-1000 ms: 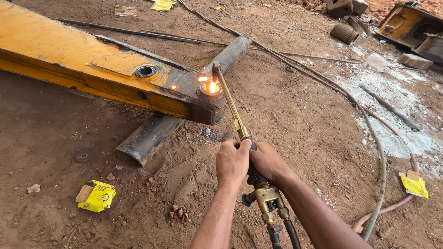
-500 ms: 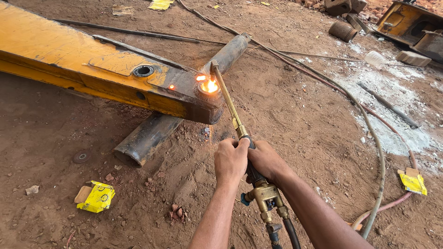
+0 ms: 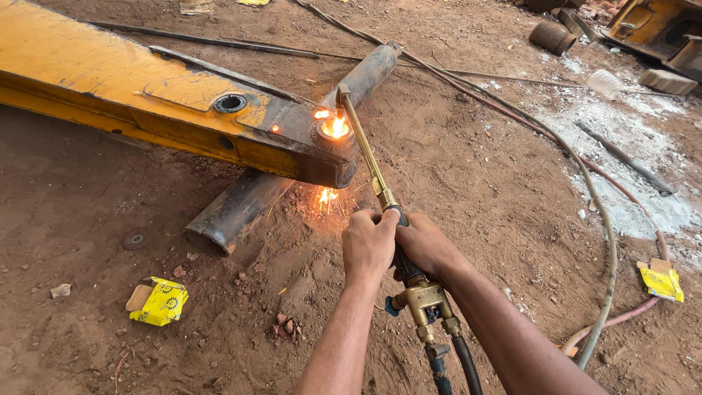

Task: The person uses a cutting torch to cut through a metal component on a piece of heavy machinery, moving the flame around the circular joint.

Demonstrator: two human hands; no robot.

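Head view: both hands wrapped round a gas cutting torch (image 3: 380,192), low centre of frame

Left hand (image 3: 369,243) fisted tight on the dark grip, knuckles up, fingers fully curled, no gap showing

Right hand (image 3: 428,249) just beside it and touching, fingers folded round the same grip from the far side, thumb tucked, fingertips hidden

Brass valve body (image 3: 422,301) just behind the hands, two dark hoses (image 3: 459,366) dropping from it out the bottom edge

Long brass tube angled up and left from the hands, torch tip (image 3: 344,93) bent over the end of a yellow steel beam (image 3: 95,77)

Glowing orange cut spot (image 3: 335,128) on the beam's blackened end, right under the tip; smaller glowing dots beside it on the beam top

Sparks (image 3: 327,196) on the dirt below the beam end

Beam lying across a dark steel pipe (image 3: 241,208), pipe running diagonally under it, far end sticking out past the torch tip

Round hole (image 3: 229,103) in the beam's top face, left of the glow

Hoses (image 3: 599,219) curving over the red dirt ground (image 3: 475,168) at right

Crumpled yellow wrapper (image 3: 159,301) lower left, another yellow wrapper (image 3: 662,280) at right edge

Grey ash patch (image 3: 621,124) upper right, rusty cylinder (image 3: 552,35) and yellow machine part (image 3: 658,25) at top right
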